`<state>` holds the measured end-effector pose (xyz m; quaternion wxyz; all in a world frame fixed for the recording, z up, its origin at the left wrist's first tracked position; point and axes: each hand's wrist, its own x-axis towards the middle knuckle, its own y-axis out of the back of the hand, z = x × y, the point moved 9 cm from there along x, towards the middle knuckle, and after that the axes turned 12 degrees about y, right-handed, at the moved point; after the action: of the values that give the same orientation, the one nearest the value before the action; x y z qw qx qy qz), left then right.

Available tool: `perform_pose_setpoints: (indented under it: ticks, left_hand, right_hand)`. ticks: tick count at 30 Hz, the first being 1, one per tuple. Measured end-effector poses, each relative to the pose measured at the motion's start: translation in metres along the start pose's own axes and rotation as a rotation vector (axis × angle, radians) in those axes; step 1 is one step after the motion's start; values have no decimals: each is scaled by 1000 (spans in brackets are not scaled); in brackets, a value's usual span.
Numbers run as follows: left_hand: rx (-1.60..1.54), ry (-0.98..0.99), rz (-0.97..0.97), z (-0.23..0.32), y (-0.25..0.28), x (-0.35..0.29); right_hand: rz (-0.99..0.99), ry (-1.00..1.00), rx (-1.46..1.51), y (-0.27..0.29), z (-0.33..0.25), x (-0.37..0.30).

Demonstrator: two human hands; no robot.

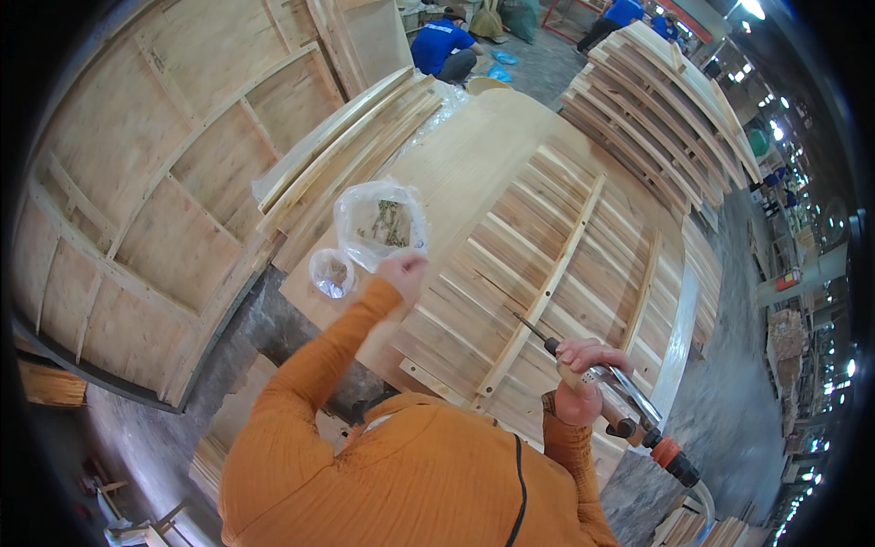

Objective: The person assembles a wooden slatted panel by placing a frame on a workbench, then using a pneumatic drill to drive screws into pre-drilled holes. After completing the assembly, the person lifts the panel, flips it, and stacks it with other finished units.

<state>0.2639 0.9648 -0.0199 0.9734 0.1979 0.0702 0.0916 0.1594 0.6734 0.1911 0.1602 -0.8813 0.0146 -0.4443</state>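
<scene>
My left hand is closed beside the near rim of a clear plastic bag. Small brownish pieces, perhaps screws, lie in that bag. What the fingers hold, if anything, is hidden. Next to the bag stands a smaller clear plastic tub or bag with small contents. My right hand grips an air screwdriver with a long thin bit and a hose behind it. Its bit points left, over a wooden batten with dark holes along it. The batten lies across a slatted wooden panel.
A second batten lies further right on the panel. Large curved framed panels stand at the left, beside stacked boards. More curved panels are piled at the far right. A person in blue crouches at the back.
</scene>
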Motion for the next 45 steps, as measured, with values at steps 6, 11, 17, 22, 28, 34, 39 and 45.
perform_pose_setpoints:
  ticks: [6,11,17,22,28,34,39,45]
  left_hand:
    - [503,91,119,-71,71,105]
    - [754,333,-110,-104,52,119]
    - [810,292,-37,-87,39,108]
    - [572,135,65,-69,53,104]
    - [-626,199,199,-29,48,92]
    - [-758,379,-309,35,-96,63]
    - [-722,400,-608,100,-200,19]
    - [-759,375,-641,120,-235,19]
  right_hand:
    - [-46,-39,42,-8,-1,-4]
    - [-47,-103,59,-4,6,-12]
    - [-33,-140,12,11,15,-12]
    - [3,-138,33,22,14,-5]
    - [83,-85,-12,55,8,5]
    - [120,75,11,75,8,34]
    - [90,145,-40,84,10,54]
    - [64,135,-81,97,17,64]
